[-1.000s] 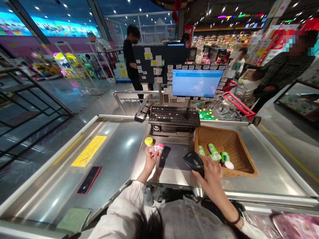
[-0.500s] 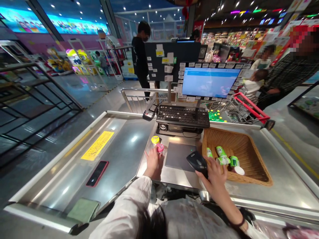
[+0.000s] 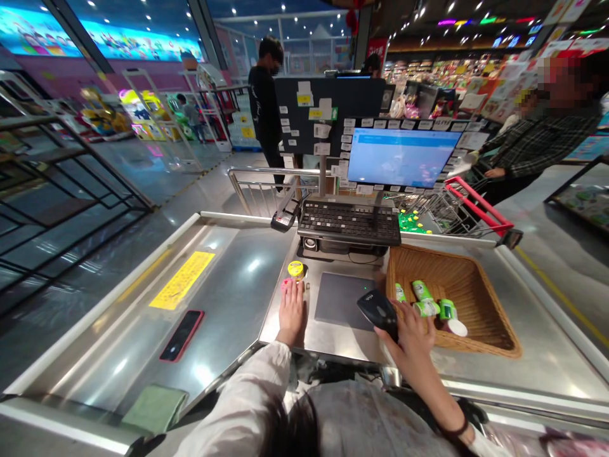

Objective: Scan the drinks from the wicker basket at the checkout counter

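Observation:
My left hand (image 3: pixel 291 314) has its fingers closed over a small pink tub (image 3: pixel 285 285) on the steel counter, hiding most of it. Just behind it stands a small round tub with a yellow lid (image 3: pixel 295 270). My right hand (image 3: pixel 410 330) is wrapped round a black handheld barcode scanner (image 3: pixel 377 311), which points left over the edge of a dark flat plate (image 3: pixel 340 298). Beside that hand, a brown wicker basket (image 3: pixel 480 285) holds several green-and-white tubs (image 3: pixel 421 291) and one item with a white round end (image 3: pixel 457 327).
A keyboard (image 3: pixel 349 221) and a lit monitor (image 3: pixel 403 157) stand behind the plate. A card terminal (image 3: pixel 284 219) is to their left. On the left counter lie a phone (image 3: pixel 182 335), a yellow notice (image 3: pixel 183 280) and a folded green cloth (image 3: pixel 155 406). A person stands by a shopping cart (image 3: pixel 480 206).
My left hand and the pink tub have shifted left along the counter, in front of the yellow-lidded tub. My right hand and the scanner stay almost still. The person at right has moved.

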A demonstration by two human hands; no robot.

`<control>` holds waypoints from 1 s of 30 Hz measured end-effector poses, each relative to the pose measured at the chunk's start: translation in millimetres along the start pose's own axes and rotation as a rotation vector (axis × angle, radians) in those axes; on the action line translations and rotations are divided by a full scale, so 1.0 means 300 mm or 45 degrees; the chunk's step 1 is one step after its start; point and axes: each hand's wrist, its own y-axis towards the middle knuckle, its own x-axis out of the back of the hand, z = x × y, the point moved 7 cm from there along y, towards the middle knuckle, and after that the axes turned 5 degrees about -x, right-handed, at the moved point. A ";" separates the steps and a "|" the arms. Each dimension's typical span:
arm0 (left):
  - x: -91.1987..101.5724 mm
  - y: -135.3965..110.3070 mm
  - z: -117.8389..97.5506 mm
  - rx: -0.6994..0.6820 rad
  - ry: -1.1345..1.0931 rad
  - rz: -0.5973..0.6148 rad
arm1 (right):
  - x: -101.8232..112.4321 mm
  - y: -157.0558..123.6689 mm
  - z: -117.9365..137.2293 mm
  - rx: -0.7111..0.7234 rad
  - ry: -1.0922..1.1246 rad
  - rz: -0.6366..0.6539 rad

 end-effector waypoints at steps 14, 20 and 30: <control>-0.013 -0.011 0.077 -0.146 0.160 0.074 | 0.000 0.004 -0.030 -0.012 -0.042 -0.079; 0.056 -0.001 -0.067 -0.254 0.126 0.008 | 0.001 -0.003 -0.064 -0.100 -0.127 -0.031; 0.265 0.208 -0.631 -0.583 -0.175 -0.126 | 0.107 -0.051 -0.192 -0.306 -0.129 -0.018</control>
